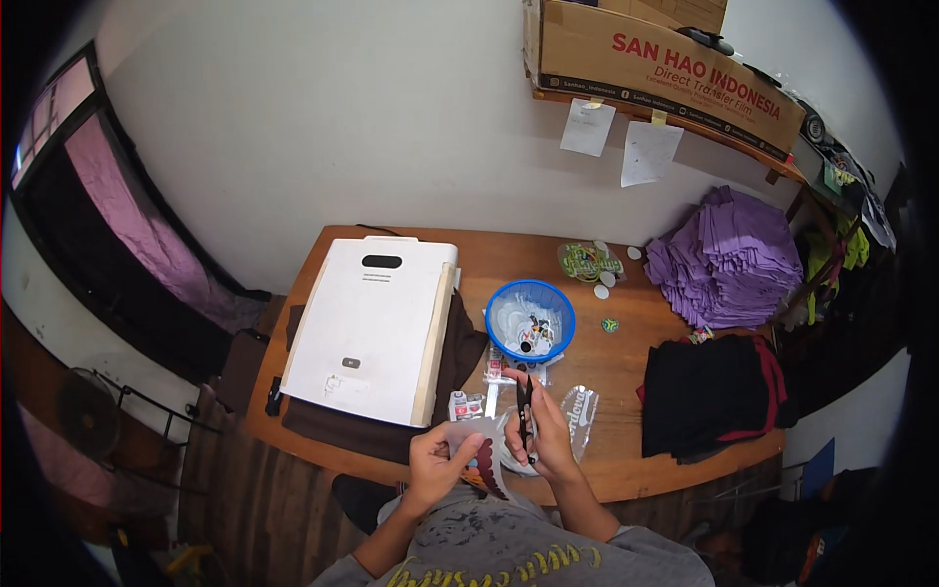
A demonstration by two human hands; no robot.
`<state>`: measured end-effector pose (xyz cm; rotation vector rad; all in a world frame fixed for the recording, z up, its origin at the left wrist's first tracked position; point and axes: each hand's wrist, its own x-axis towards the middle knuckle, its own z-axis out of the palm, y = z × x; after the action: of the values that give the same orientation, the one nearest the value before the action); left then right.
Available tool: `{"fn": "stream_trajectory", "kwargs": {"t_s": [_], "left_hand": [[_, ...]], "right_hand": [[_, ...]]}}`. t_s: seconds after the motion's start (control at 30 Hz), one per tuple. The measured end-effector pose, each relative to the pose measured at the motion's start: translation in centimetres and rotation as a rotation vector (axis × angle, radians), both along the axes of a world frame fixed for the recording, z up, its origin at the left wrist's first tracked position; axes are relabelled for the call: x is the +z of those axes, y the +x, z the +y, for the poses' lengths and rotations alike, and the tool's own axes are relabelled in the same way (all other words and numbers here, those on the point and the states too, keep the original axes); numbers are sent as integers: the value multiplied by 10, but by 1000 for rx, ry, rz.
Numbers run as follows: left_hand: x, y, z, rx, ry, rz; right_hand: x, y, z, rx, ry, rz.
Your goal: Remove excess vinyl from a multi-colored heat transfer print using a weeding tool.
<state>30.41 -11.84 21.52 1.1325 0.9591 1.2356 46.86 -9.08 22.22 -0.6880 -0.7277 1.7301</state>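
Observation:
My left hand (433, 468) pinches a pale film sheet (483, 456) with a dark red scalloped print and some blue and orange on it. Close beside it, my right hand (551, 442) is wrapped around black thread snips (525, 403), their blades pointing away from me. The snips look apart from the sheet. Past my hands stands a blue-rimmed plastic basket (531, 285) holding small film scraps. Printed clear film pieces (579, 421) lie on the table by my right hand, and small red-and-white printed pieces (468, 405) lie near my left.
A large white boxy machine (367, 318) sits at the left of the wooden table (611, 362), over dark cloth. Folded purple fabric (726, 259) is piled at the far right, with black and red garments (706, 396) nearer. A cardboard box (655, 68) rests on the wall shelf.

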Motion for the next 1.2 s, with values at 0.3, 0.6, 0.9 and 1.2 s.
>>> {"fn": "stream_trajectory", "kwargs": {"t_s": [0.3,0.6,0.9,1.2], "left_hand": [[1,-3,-3,22,-152,0],[-3,-5,4,24,-50,-10],[2,-4,-3,-4,-152,0],[-12,-8,2,-128,-5,184]], "right_hand": [[-42,-2,1,-309,336,-527],[-34,-4,-10,-340,347,-779],[-16,-2,-17,-38,319,-344],[-4,0,-18,13,319,-428]]}}
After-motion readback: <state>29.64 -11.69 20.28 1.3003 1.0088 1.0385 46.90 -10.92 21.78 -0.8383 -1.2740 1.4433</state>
